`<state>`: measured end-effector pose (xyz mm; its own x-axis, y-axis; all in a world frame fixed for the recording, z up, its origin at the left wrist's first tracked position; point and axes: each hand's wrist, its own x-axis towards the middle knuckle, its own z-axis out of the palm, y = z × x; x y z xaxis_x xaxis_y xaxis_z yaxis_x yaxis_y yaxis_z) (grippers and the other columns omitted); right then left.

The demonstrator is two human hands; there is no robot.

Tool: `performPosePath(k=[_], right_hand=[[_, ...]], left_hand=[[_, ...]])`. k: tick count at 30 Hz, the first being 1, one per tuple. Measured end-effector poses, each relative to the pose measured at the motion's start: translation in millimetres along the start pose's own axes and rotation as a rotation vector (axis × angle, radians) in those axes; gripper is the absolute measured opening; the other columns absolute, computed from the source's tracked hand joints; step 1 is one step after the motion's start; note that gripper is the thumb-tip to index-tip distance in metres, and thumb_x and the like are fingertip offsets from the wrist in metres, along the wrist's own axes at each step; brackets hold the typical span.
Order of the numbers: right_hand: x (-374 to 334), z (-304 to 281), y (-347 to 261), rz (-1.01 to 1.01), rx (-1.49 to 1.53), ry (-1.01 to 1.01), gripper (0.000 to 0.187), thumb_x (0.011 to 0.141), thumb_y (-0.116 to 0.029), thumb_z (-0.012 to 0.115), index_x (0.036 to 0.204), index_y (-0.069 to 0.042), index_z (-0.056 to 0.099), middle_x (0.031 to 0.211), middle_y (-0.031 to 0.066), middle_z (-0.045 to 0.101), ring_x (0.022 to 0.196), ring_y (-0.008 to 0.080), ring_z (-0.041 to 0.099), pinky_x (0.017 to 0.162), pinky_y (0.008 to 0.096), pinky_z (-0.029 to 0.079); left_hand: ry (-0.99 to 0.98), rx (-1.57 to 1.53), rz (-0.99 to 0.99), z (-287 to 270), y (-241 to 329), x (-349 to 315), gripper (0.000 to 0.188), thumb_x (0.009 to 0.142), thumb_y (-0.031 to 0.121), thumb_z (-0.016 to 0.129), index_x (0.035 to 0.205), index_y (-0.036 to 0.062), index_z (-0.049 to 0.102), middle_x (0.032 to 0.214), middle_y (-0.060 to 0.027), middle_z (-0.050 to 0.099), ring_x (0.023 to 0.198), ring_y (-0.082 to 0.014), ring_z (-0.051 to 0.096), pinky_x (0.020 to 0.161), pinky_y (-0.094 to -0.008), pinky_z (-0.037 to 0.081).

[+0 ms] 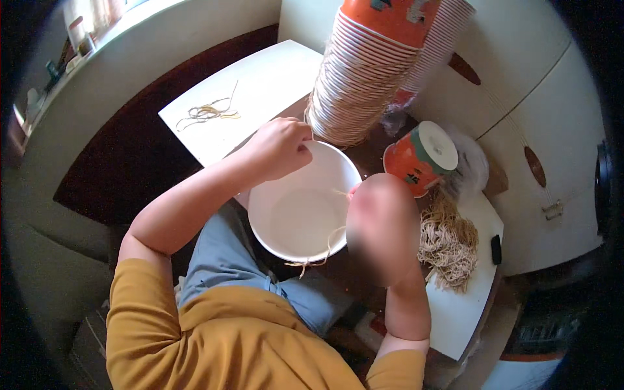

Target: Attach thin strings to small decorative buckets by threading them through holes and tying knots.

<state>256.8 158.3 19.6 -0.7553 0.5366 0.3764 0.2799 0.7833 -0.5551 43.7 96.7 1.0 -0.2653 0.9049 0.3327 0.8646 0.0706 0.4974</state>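
A large white-lined paper tub (305, 221) rests tilted at my lap with its open mouth toward me. My left hand (284, 144) is closed at its far rim, thumb and fingers gripping the edge. At the right rim is my right hand (383, 224), mostly blurred. A beige string (339, 192) runs into its fingertips, which look pinched on it. Another length of beige string (330, 242) passes over the near right rim, with a knot and loose ends (304, 264) outside the tub.
A tall stack of nested paper tubs (364, 78) stands beyond. An upturned orange and green tub (422, 156) is to the right, near a bundle of beige strings (448, 244) and a black object (496, 249). Loose strings (208, 114) lie on the left white board (260, 78).
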Motion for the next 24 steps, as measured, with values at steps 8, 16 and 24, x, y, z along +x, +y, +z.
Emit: performPosePath(k=[8,16,24], right_hand=[[-2.6,0.3,3.4,0.027,0.0,0.011,0.009,0.082,-0.009,0.062,0.081,-0.001,0.059,0.079,0.0164,0.058,0.07,0.0332,0.06,0.061,0.0423,0.048],[-11.5,-3.3,17.8,-0.02,-0.049,0.101,0.009,0.081,-0.008,0.062,0.08,0.001,0.06,0.077,0.0173,0.058,0.071,0.0332,0.059,0.064,0.0416,0.048],[-14.2,-12.8,29.8,-0.202,-0.159,0.276,0.01,0.082,-0.009,0.064,0.086,0.0,0.063,0.086,0.0136,0.054,0.072,0.0281,0.059,0.065,0.038,0.049]], left_hand=[[0.025,-0.115,-0.173,15.1,-12.9,3.2,0.018,0.07,0.014,0.058,0.078,-0.0014,0.065,0.072,-0.018,0.063,0.069,-0.0311,0.063,0.066,-0.0408,0.051],[-0.019,-0.484,-0.157,9.0,-15.8,-3.9,0.013,0.071,0.008,0.062,0.077,-0.0026,0.067,0.064,-0.0019,0.06,0.058,-0.0083,0.053,0.053,-0.0266,0.045],[-0.003,-0.461,-0.133,16.1,-5.0,-21.5,0.019,0.074,0.007,0.061,0.085,-0.0063,0.068,0.07,-0.0037,0.063,0.063,-0.009,0.057,0.057,-0.025,0.049]])
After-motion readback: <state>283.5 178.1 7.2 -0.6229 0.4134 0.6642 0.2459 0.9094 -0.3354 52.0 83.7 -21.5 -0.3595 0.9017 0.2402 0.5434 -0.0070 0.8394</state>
